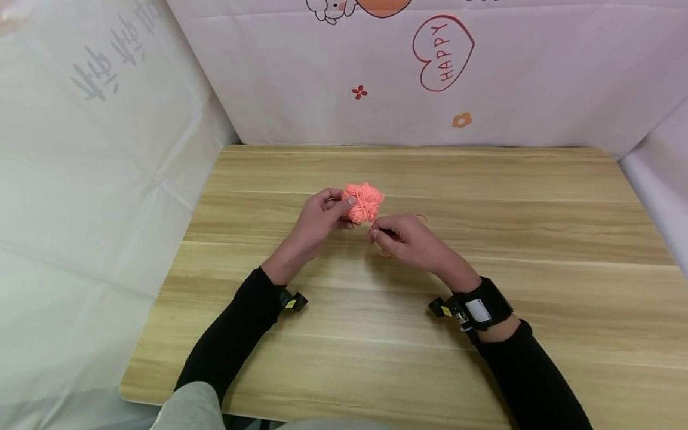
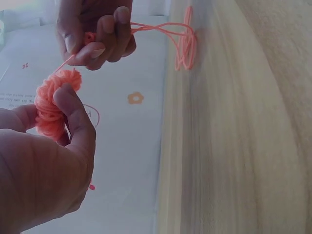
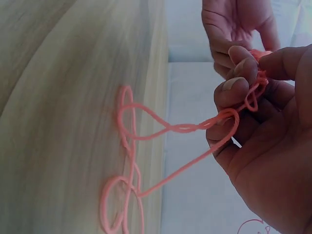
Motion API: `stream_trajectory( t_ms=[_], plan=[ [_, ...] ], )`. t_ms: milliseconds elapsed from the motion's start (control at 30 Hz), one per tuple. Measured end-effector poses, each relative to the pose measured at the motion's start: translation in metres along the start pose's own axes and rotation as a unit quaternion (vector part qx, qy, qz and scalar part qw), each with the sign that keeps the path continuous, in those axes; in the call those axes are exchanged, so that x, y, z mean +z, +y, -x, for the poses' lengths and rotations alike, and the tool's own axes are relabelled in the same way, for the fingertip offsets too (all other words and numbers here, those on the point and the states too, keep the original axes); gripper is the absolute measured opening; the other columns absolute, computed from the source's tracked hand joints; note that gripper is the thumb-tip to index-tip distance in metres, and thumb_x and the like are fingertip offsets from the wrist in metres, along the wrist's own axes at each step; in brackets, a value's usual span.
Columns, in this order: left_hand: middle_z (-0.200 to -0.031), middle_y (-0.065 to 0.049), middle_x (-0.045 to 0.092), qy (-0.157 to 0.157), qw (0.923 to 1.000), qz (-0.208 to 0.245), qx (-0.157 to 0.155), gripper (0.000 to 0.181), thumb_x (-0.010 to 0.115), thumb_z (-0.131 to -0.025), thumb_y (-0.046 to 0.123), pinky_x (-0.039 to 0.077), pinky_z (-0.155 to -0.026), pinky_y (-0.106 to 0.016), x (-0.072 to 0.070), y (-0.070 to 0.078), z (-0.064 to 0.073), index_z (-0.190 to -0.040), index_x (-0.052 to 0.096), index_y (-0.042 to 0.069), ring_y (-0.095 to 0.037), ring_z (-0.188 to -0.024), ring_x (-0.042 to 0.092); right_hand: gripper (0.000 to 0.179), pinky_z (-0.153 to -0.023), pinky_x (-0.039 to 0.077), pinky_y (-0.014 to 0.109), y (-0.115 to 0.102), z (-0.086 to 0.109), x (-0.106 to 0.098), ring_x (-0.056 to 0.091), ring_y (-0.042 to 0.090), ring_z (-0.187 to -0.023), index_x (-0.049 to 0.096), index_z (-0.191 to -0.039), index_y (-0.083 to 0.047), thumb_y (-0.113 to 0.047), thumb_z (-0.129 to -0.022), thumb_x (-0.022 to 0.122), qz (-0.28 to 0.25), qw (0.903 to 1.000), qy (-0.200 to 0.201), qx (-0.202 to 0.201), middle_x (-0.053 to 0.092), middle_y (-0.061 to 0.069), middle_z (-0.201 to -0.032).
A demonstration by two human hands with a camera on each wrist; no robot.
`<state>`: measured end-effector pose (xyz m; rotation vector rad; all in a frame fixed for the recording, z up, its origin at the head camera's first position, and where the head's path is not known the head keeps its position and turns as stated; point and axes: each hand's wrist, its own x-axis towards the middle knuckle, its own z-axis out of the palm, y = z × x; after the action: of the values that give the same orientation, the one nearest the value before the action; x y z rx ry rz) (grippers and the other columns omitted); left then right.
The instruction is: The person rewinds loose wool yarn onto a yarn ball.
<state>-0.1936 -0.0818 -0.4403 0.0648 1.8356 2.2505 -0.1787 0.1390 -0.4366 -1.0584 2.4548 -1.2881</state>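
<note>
A small coral-pink ball of yarn [image 1: 364,203] is held up over the table by my left hand [image 1: 317,218], thumb on its near face and fingers behind. In the left wrist view the yarn ball [image 2: 53,105] shows its wound strands between thumb and fingers. Just to its right, my right hand [image 1: 405,239] pinches the strand that runs taut from the ball. More yarn is bunched inside those curled fingers, as the right wrist view shows. From there loose yarn loops [image 3: 129,131] trail down onto the table.
The wood-grain table [image 1: 537,239] spreads under both arms. A white sheet [image 1: 301,77] with printed drawings stands along its back edge, and another white sheet [image 1: 97,209] hangs at the left. Each wrist wears a small camera.
</note>
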Motion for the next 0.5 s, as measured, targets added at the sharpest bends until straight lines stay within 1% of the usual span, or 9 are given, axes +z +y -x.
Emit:
stream_trajectory(
  t_ms=[133, 200, 267, 333, 400, 500],
  plan=[
    [-0.098, -0.014, 0.065, -0.016, 0.9997, 0.017, 0.001, 0.038, 0.068, -0.093, 0.024, 0.055, -0.065, -0.028, 0.0, 0.004, 0.002, -0.118, 0.055, 0.0, -0.019, -0.078, 0.063, 0.022, -0.047, 0.037, 0.025, 0.002, 0.0, 0.002, 0.04, 0.009, -0.049, 0.067, -0.091, -0.02, -0.018, -0.103, 0.048, -0.009, 0.9999, -0.003, 0.007, 0.051, -0.003, -0.062],
    [-0.097, -0.013, 0.065, -0.031, 0.9991, 0.027, 0.001, 0.038, 0.068, -0.093, 0.023, 0.053, -0.064, -0.027, 0.001, 0.005, 0.004, -0.119, 0.055, 0.0, -0.017, -0.077, 0.061, 0.023, -0.046, 0.037, 0.025, 0.003, 0.0, 0.003, 0.04, 0.009, -0.049, 0.067, -0.09, -0.018, -0.018, -0.103, 0.048, -0.014, 0.9998, -0.004, 0.013, 0.051, -0.003, -0.061],
    [-0.095, -0.011, 0.065, -0.051, 0.998, 0.036, 0.004, 0.036, 0.066, -0.094, 0.022, 0.051, -0.062, -0.026, 0.001, 0.007, 0.005, -0.119, 0.055, 0.0, -0.016, -0.076, 0.059, 0.023, -0.045, 0.036, 0.025, 0.004, 0.0, 0.003, 0.04, 0.009, -0.048, 0.067, -0.09, -0.016, -0.018, -0.103, 0.048, -0.017, 0.9996, -0.002, 0.021, 0.052, -0.002, -0.061],
    [-0.094, -0.01, 0.064, -0.076, 0.9962, 0.042, 0.009, 0.034, 0.065, -0.094, 0.02, 0.049, -0.061, -0.025, 0.002, 0.008, 0.007, -0.119, 0.055, -0.001, -0.015, -0.074, 0.058, 0.024, -0.045, 0.036, 0.025, 0.005, 0.0, 0.004, 0.04, 0.009, -0.048, 0.067, -0.089, -0.014, -0.016, -0.103, 0.048, -0.022, 0.9994, -0.001, 0.028, 0.055, 0.002, -0.062],
    [-0.094, -0.01, 0.063, -0.104, 0.9937, 0.04, 0.016, 0.032, 0.063, -0.095, 0.018, 0.047, -0.06, -0.025, 0.002, 0.009, 0.008, -0.119, 0.054, -0.001, -0.016, -0.073, 0.055, 0.023, -0.045, 0.037, 0.025, 0.007, 0.0, 0.004, 0.042, 0.01, -0.048, 0.067, -0.091, -0.012, -0.014, -0.102, 0.047, -0.025, 0.9992, -0.001, 0.032, 0.061, 0.005, -0.068],
    [-0.097, -0.013, 0.063, -0.144, 0.989, 0.023, 0.025, 0.032, 0.062, -0.096, 0.017, 0.047, -0.06, -0.025, 0.003, 0.01, 0.01, -0.121, 0.054, -0.001, -0.017, -0.073, 0.055, 0.018, -0.047, 0.043, 0.026, 0.01, 0.001, 0.003, 0.051, 0.014, -0.053, 0.066, -0.099, -0.008, -0.01, -0.1, 0.047, -0.03, 0.9988, -0.003, 0.039, 0.066, 0.01, -0.079]
  ],
)
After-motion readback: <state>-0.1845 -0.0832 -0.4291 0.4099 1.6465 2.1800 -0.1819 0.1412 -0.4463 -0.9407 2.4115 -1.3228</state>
